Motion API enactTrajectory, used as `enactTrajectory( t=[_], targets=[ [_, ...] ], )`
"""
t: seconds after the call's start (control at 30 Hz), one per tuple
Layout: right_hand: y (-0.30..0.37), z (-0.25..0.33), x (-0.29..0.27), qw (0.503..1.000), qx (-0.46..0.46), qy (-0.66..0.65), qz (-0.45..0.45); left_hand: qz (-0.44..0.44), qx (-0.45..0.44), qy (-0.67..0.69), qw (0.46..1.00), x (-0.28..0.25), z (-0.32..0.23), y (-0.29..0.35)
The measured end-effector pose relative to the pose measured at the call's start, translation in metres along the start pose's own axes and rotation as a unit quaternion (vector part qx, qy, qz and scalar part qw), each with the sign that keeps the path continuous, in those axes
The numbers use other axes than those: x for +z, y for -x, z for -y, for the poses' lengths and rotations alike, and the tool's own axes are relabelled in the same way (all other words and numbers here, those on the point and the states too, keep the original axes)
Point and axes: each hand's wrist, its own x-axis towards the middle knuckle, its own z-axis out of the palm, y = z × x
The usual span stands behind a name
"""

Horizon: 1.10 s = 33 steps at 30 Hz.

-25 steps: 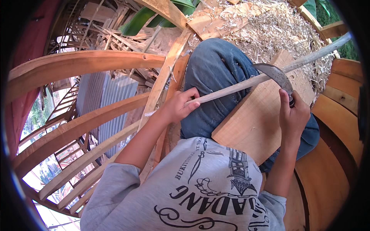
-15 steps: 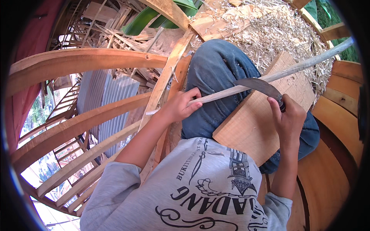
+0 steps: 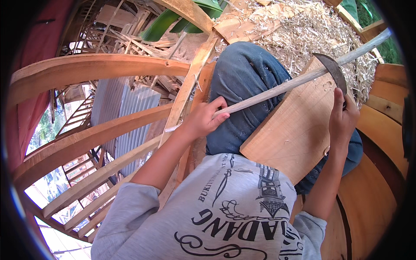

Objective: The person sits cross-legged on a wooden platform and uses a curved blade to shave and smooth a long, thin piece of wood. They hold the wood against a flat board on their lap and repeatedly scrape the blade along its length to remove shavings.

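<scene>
A long pale wooden stick (image 3: 277,90) slants up to the right across my thigh and over a board. Its near end is gripped in my left hand (image 3: 206,118), the fingers wrapped round it. My right hand (image 3: 343,117) is closed on the handle of a curved knife (image 3: 333,71), thumb laid along the base of the blade. The dark blade crosses the stick well out from my left hand. Beneath them a flat wooden board (image 3: 290,132) rests on my lap. Most of the knife's handle is hidden by my fingers.
Wood shavings (image 3: 307,28) lie heaped beyond my knees. Curved wooden ribs (image 3: 99,69) rise on the left, with corrugated metal sheets (image 3: 134,117) beyond. Curved planks (image 3: 364,203) form a wall at the right. Large green leaves (image 3: 160,26) hang at the top.
My right hand and the knife have moved outward along the stick, up and to the right. The stick's far end has risen slightly. My left hand keeps its hold.
</scene>
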Motion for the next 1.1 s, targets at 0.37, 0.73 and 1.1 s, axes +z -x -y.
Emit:
enactTrajectory(
  t=[0.37, 0.73, 1.1],
  targets=[
    [-0.004, 0.002, 0.008, 0.995, 0.027, -0.089, 0.033, 0.004, -0.03, -0.012, 0.999, 0.0, -0.013, -0.002],
    [0.012, 0.004, 0.005, 0.989, 0.041, -0.138, 0.022, 0.003, -0.016, -0.036, 0.999, 0.001, -0.008, 0.0],
    [-0.001, -0.013, 0.004, 0.993, 0.03, -0.099, 0.051, 0.012, -0.018, -0.037, 0.999, 0.002, -0.01, -0.003]
  ],
)
